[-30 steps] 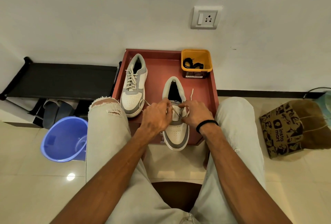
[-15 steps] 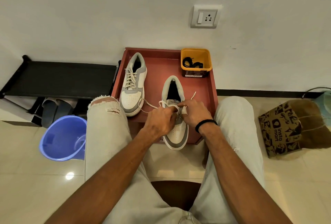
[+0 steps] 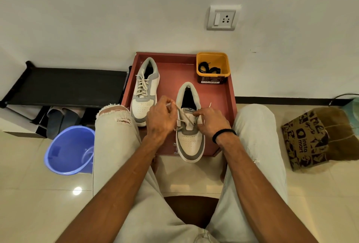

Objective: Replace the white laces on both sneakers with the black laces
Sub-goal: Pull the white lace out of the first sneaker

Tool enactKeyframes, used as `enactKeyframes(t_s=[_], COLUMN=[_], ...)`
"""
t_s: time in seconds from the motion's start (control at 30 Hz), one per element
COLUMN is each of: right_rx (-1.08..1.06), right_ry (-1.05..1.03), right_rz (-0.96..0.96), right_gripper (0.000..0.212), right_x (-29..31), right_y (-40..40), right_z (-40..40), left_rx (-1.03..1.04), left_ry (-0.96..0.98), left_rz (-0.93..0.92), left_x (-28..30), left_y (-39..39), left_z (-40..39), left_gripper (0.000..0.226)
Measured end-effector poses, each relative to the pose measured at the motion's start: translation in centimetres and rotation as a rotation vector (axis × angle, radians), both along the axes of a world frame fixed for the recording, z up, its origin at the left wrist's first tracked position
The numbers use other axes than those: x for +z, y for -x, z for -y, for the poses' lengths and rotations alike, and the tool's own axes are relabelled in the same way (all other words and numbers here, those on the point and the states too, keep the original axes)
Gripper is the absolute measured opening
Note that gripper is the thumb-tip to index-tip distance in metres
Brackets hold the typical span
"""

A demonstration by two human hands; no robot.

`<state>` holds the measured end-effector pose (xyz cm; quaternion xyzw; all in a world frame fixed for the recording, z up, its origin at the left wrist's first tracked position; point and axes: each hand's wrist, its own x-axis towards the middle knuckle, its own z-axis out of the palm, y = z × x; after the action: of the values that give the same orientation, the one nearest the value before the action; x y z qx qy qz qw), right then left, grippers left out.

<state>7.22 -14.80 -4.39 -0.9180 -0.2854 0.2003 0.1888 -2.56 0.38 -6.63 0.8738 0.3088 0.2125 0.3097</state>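
Note:
Two white and grey sneakers stand on a red tray (image 3: 229, 95). The left sneaker (image 3: 144, 91) is fully laced in white. The right sneaker (image 3: 191, 141) sits nearer me, its toe over the tray's front edge. My left hand (image 3: 160, 118) pinches a strand of its white lace (image 3: 184, 115) and holds it taut up to the left. My right hand (image 3: 210, 122) grips the sneaker's right side at the eyelets. A loose lace end (image 3: 209, 105) sticks out past that hand. Black laces (image 3: 209, 70) lie coiled in a yellow tub (image 3: 212, 56) at the tray's back right.
A blue bucket (image 3: 68, 151) stands on the floor to the left, below a black shoe rack (image 3: 64, 85) with slippers. A brown paper bag (image 3: 318, 138) lies on the right. My knees flank the tray, and the wall rises just behind it.
My left hand has lifted up and to the left, drawing the white lace strand out across the right sneaker's tongue. My right hand stayed at the eyelets.

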Motion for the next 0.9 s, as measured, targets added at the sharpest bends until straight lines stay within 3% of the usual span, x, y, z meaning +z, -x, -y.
enactKeyframes(t_s=[0.07, 0.17, 0.27, 0.37, 0.47, 0.67, 0.9], right_rx=[-0.003, -0.003, -0.004, -0.004, 0.000, 0.001, -0.007], right_ry=[-0.007, -0.013, -0.015, -0.029, -0.028, -0.010, -0.007], right_rz=[-0.006, 0.001, -0.010, -0.018, -0.018, 0.010, 0.007], right_gripper=[0.053, 0.052, 0.051, 0.053, 0.053, 0.052, 0.051], right_x=[0.0, 0.0, 0.0, 0.0, 0.0, 0.3, 0.5], right_y=[0.0, 0.1, 0.2, 0.2, 0.2, 0.2, 0.3], right_z=[0.0, -0.1, -0.1, 0.0, 0.0, 0.0, 0.1], left_rx=[0.016, -0.170, -0.350, -0.406, -0.390, -0.252, -0.010], left_ry=[0.011, -0.022, -0.148, -0.201, -0.236, -0.105, 0.007], left_rz=[0.031, 0.020, -0.152, -0.307, -0.337, -0.087, 0.022], left_x=[0.3, 0.2, -1.0, -1.9, -2.1, -0.8, 0.2], left_y=[0.1, 0.1, 0.0, 0.1, 0.1, -0.1, 0.0], left_z=[0.0, 0.8, 2.0, 2.8, 2.7, 1.1, -0.4], left_gripper=[0.018, 0.031, 0.035, 0.030, 0.028, 0.021, 0.017])
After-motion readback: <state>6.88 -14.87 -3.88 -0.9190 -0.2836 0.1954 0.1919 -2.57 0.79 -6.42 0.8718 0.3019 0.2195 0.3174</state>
